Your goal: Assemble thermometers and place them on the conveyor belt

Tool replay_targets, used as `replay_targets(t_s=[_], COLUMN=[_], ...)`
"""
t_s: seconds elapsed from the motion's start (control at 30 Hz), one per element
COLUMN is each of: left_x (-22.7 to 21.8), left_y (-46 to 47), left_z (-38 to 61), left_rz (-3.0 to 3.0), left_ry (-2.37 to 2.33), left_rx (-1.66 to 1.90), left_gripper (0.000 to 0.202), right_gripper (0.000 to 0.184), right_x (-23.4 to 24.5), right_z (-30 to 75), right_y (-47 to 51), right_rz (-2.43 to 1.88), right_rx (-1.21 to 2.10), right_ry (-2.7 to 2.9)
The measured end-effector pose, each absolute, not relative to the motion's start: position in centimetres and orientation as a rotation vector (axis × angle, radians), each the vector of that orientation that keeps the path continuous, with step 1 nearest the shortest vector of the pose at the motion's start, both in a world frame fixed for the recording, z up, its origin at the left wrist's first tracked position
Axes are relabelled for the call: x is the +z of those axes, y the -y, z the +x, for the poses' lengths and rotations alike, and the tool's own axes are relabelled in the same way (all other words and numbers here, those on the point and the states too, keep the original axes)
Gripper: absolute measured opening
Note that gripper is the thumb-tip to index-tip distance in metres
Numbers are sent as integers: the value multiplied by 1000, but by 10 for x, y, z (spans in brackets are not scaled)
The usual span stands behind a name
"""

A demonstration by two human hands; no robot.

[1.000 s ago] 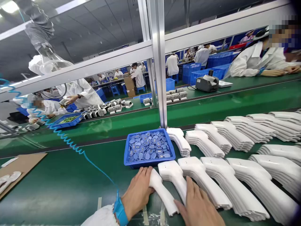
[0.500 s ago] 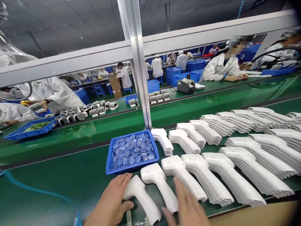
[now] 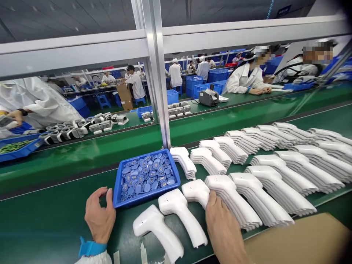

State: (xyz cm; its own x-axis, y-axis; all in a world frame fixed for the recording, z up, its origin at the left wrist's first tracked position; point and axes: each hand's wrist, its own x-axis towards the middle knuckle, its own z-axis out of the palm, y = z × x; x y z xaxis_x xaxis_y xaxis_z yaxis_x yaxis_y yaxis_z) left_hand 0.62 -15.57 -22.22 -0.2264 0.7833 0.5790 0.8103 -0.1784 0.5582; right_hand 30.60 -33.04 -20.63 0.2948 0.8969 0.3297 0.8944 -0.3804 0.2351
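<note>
My left hand hovers over the green table just left of the blue tray, fingers curled apart, holding nothing. The tray holds several small blue parts. My right hand lies on the handle of a white gun-shaped shell, beside a stack of such shells. Two single white shells lie in front of the tray, one at the left and one in the middle. My right hand's fingers are mostly hidden from me.
Rows of stacked white shells cover the table to the right. A metal post rises behind the tray. A brown cardboard sheet lies at the near right. Across the green belt, people in white coats work; another blue tray stands at the far left.
My left hand has left the leftmost shell and moved left, beside the blue tray. My right hand has moved forward onto the third shell. The view has shifted right.
</note>
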Motion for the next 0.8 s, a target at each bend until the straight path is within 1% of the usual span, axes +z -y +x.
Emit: replay_targets(t_s=[0.07,0.13,0.2,0.23,0.33,0.4,0.53,0.57,0.7,0.73,0.8], left_x=[-230,-231,-229,-227,-222,-221,-225,-226,-226,-225,-223], left_y=[157,157,157,156,157,157,156,156,157,157,158], left_z=[5,5,5,6,7,8,5,5,6,6,7], left_rz=[-1917,-1875,-1823,-1820,-1838,-1841,-1820,-1824,-1835,-1839,-1838], left_ry=[2040,2102,2167,2193,2255,2272,2249,2243,2222,2219,2225], left_rx=[-1374,-1366,-1381,-1385,-1383,-1386,-1401,-1402,-1405,-1400,-1390], left_gripper=[36,38,39,38,38,39,40,40,39,38,38], right_gripper=[44,51,60,59,41,26,5,7,26,26,19], right_x=[-205,-198,-187,-181,-171,-174,-183,-184,-183,-183,-185], right_z=[314,330,353,364,390,396,387,384,378,378,378], right_y=[340,349,355,355,346,337,328,328,330,330,333], right_rz=[2584,2701,2857,2918,2886,2803,2773,2766,2745,2746,2754], right_rx=[722,719,603,472,-26,-201,-95,-63,15,23,26], right_ry=[-1877,-1973,-1879,-1755,-1456,-1397,-1350,-1347,-1401,-1419,-1464])
